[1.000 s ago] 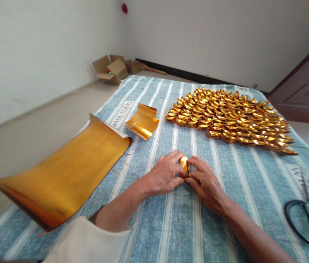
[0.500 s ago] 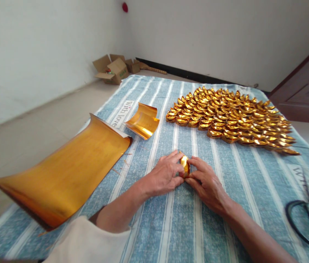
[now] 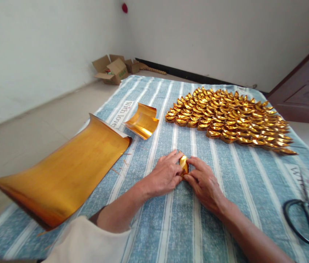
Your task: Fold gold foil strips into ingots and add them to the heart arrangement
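A small folded piece of gold foil paper (image 3: 184, 164) lies low over the striped cloth, held between both hands. My left hand (image 3: 166, 171) grips its left side, with the fingers closed on it. From the right, my right hand (image 3: 202, 177) pinches its other edge with thumb and fingers. Part of the foil is covered by the fingertips. Beyond the hands to the right, many gold paper ingots (image 3: 231, 117) stand in close rows. A few small curled gold sheets (image 3: 142, 122) rest ahead on the left.
A large gold foil sheet (image 3: 61, 171) curls along the left side of the blue striped cloth (image 3: 154, 226). Black-handled scissors (image 3: 304, 219) lie at the right edge. Thin gold scraps are scattered near the sheet. Cardboard boxes (image 3: 112, 71) stand on the floor by the wall.
My right hand has shifted very slightly left around the foil piece, which looks a little narrower between the fingers. My left hand stays nearly in place.
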Action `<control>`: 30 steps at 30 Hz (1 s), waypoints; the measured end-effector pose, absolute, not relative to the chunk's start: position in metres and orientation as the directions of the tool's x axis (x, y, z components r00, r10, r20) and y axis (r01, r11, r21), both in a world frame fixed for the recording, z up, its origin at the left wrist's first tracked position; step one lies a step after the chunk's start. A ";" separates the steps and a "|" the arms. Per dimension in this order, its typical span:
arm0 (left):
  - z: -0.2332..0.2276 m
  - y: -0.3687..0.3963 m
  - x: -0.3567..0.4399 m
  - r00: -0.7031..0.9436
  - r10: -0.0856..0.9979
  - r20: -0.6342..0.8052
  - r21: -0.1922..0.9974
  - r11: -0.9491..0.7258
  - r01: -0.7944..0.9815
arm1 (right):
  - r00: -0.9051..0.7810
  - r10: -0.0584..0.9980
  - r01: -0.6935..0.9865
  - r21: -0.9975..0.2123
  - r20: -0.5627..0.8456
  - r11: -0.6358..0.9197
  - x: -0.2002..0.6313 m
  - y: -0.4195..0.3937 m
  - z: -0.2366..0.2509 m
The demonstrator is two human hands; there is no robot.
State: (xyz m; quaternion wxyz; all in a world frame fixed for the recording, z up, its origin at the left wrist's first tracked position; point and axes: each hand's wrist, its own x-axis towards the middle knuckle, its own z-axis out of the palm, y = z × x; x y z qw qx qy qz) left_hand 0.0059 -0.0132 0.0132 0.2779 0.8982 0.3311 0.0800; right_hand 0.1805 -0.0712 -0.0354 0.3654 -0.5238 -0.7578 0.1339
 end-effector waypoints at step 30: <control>0.017 -0.003 0.002 0.754 0.656 0.012 0.698 -0.546 0.464 | -0.201 0.901 0.691 -0.596 0.385 0.409 0.178 -0.069 -0.027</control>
